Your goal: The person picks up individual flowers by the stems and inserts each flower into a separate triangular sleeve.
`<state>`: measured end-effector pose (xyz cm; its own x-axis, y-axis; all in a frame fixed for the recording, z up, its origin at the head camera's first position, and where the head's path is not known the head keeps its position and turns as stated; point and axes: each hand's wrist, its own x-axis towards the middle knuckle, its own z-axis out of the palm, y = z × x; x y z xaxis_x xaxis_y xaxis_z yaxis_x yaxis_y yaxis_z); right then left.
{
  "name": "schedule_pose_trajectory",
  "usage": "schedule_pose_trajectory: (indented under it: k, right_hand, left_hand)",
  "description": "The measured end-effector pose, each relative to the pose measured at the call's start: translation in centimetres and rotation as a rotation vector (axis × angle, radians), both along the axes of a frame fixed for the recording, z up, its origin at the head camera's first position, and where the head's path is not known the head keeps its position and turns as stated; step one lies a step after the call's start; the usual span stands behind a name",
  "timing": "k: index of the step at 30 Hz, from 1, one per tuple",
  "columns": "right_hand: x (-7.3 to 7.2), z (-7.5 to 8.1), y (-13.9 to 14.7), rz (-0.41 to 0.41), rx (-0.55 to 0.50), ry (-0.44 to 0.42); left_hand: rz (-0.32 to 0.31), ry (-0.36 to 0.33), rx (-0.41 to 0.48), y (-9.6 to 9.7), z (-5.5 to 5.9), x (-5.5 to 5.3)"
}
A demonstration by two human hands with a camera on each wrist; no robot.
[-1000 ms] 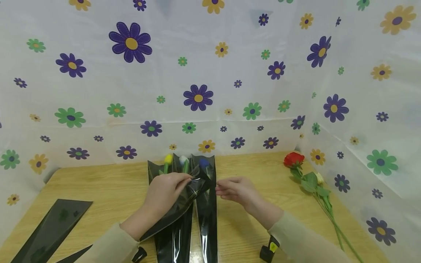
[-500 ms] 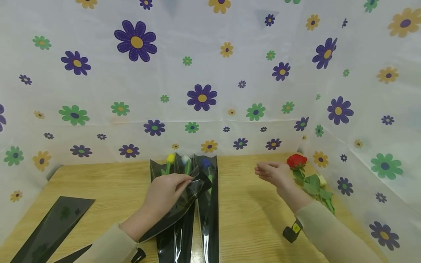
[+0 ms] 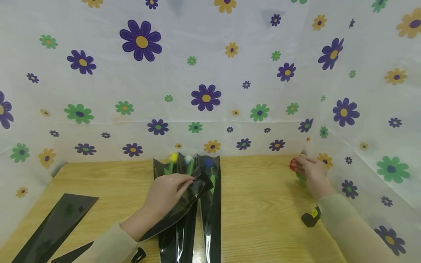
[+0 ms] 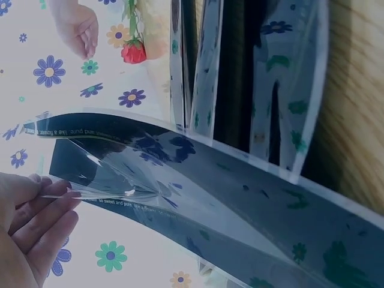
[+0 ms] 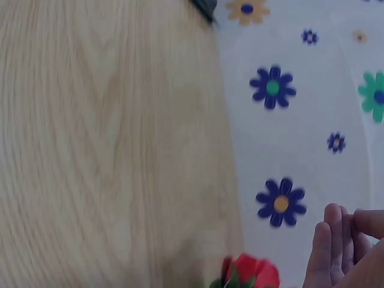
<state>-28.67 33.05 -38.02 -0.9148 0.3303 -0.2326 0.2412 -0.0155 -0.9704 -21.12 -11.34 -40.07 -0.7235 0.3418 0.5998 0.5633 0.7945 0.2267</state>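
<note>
My left hand point(image 3: 169, 191) pinches the open mouth of a black flower sleeve point(image 4: 228, 210) with a clear front between thumb and fingers. The sleeve slants up above the other sleeves. At the right back, my right hand point(image 3: 312, 175) is over a red rose point(image 3: 292, 163) and hides most of it in the head view. In the right wrist view its fingers point(image 5: 336, 240) are fairly straight and apart from the rose point(image 5: 258, 273). The left wrist view shows the rose point(image 4: 133, 51) hanging into the picture beside that hand.
Sleeves with a yellow tulip point(image 3: 173, 157), a white tulip point(image 3: 189, 159) and a blue flower point(image 3: 208, 163) lie side by side mid-table. Another black sleeve point(image 3: 62, 223) lies at left. A flower-printed white cloth point(image 3: 204, 65) walls the wooden table point(image 3: 256, 204) behind and at right.
My right hand has moved away from the held sleeve to the right, over the rose. My left hand keeps pinching the sleeve mouth in about the same place.
</note>
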Motion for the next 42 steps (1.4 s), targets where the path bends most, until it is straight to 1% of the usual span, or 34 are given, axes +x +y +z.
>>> schedule_pose_trajectory:
  k: [2,3,6,11,14,17,20,24,27,29,32,36,38,42]
  right_hand:
    - [-0.3,-0.5,0.9,-0.068,-0.028,-0.017]
    - [-0.3,-0.8,1.3,-0.092,-0.026,-0.028]
    - [-0.6,-1.6,2.4,-0.145,-0.026,-0.026]
    - [-0.7,-2.8,3.7,-0.173,0.016,-0.001]
    - [-0.8,-3.7,4.5,-0.179,0.074,0.001]
    - [-0.9,-4.2,5.0,-0.190,0.164,-0.012]
    - [-0.9,-4.7,5.5,-0.186,0.280,-0.050]
    - [-1.0,-5.4,6.2,-0.155,0.491,-0.103]
    - [-1.0,-6.0,6.6,-0.130,0.635,-0.105]
    - [-1.1,-6.4,6.7,-0.111,0.706,-0.090]
    - [-1.2,-7.0,6.7,-0.093,0.791,-0.068]
    - [-1.0,-7.3,6.5,-0.079,0.868,-0.063]
    - [-1.0,-7.2,6.3,-0.056,0.922,-0.071]
    - [-1.2,-7.0,5.7,0.017,1.039,-0.073]
  left_hand:
    - [0.003,-0.001,-0.008,-0.1,0.0,0.1]
    - [0.004,-0.002,-0.011,-0.1,0.0,0.1]
    - [0.007,-0.002,-0.017,-0.1,0.0,0.2]
    - [0.012,-0.011,-0.022,-0.1,0.1,0.3]
    - [0.011,-0.018,-0.023,0.0,0.1,0.4]
    - [0.007,-0.022,-0.020,0.2,0.1,0.4]
    - [0.002,-0.024,-0.016,0.3,0.1,0.5]
    - [-0.002,-0.032,-0.012,0.4,0.0,0.6]
    - [-0.001,-0.037,-0.012,0.4,-0.1,0.6]
    - [0.002,-0.040,-0.012,0.4,-0.1,0.6]
    - [0.009,-0.049,-0.018,0.4,-0.2,0.6]
    - [0.015,-0.066,-0.028,0.4,-0.2,0.7]
    - [0.016,-0.077,-0.029,0.4,-0.2,0.8]
    - [0.014,-0.094,-0.030,0.3,-0.3,0.8]
